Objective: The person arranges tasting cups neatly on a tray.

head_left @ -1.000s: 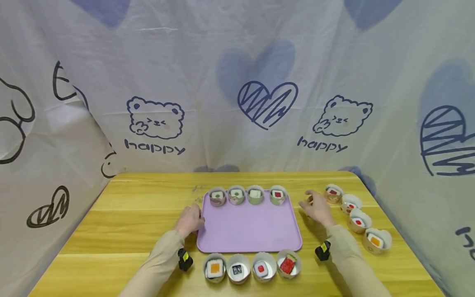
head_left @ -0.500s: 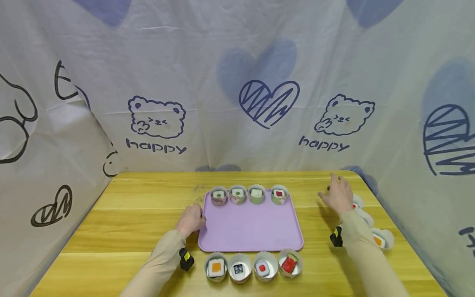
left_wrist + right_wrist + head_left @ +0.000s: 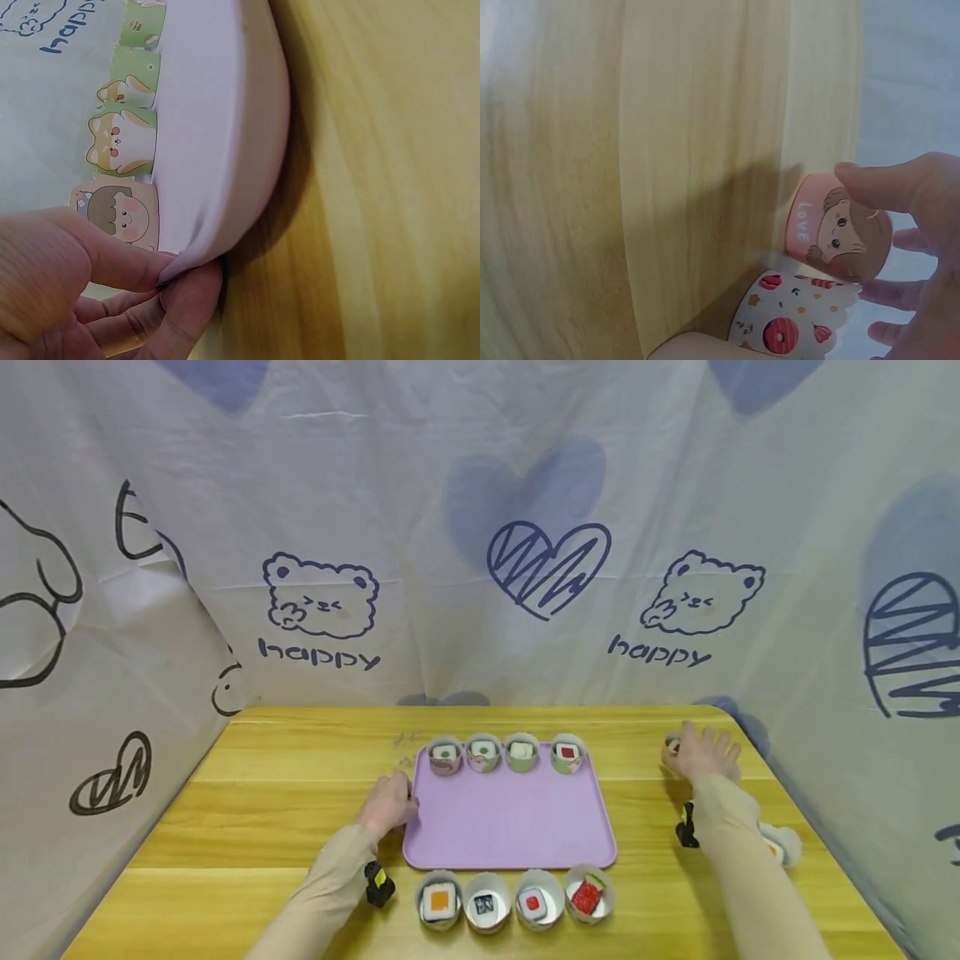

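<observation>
My left hand (image 3: 390, 806) pinches the rim of a lilac tray (image 3: 517, 827) at its left side. The left wrist view shows thumb and forefinger close on the rim (image 3: 180, 262). At the table's far right, my right hand (image 3: 703, 756) is over a pink paper baking cup (image 3: 832, 210) with a cartoon girl on it. Its thumb lies along the near side of the cup; fingers reach round behind, and the outer fingers spread. Beside it stands a white paper cup (image 3: 795, 315) with a doughnut print.
Several paper cups with small cube-shaped pieces, such as a green cup (image 3: 521, 762), line the tray's back edge. In front of the tray several more stand in a row, one with an orange-topped cube (image 3: 439, 902). Another cup (image 3: 787, 843) shows beyond my right sleeve.
My right hand has moved right and away from me, from beside the tray to the farthest cup of the right-hand row. My left hand stays at the tray's rim.
</observation>
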Tool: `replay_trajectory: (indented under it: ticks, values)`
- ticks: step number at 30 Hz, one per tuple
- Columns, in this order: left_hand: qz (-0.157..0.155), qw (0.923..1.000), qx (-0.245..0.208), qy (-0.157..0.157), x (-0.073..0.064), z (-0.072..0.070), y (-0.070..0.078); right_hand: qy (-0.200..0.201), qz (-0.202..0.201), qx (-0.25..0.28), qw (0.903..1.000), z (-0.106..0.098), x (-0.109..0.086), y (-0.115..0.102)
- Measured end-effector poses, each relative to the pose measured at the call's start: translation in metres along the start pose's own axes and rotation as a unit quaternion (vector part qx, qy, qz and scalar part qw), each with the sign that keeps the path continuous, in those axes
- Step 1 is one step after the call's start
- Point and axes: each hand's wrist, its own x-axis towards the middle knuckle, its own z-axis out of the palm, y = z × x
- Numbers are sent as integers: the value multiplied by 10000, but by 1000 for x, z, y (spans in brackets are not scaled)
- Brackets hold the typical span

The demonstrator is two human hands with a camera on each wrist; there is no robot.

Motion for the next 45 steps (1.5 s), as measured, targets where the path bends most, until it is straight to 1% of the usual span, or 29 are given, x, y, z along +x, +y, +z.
replay_trajectory:
  ticks: [5,10,16,21,27,32,37,45]
  values:
    - [28,10000,-55,24,0,-1,1,-369,94,-134,9992,-1,6,5]
    - [74,9999,-53,72,0,1,-1,-535,198,-125,9983,3,11,8]
    - [79,9999,-109,89,-1,2,-3,-641,453,-72,9969,6,14,7]
    - [31,9999,-81,75,-1,3,-3,-533,492,-130,9973,8,14,5]
    - [-1,10000,-35,79,0,4,-4,-291,443,-110,9985,11,14,1]
    - [56,9999,-38,117,0,4,-4,-148,435,-44,9989,13,14,0]
    - [4,10000,57,76,0,5,-4,-82,397,-59,9992,15,12,2]
    - [-48,10000,17,20,0,4,-3,225,325,-154,9991,18,11,3]
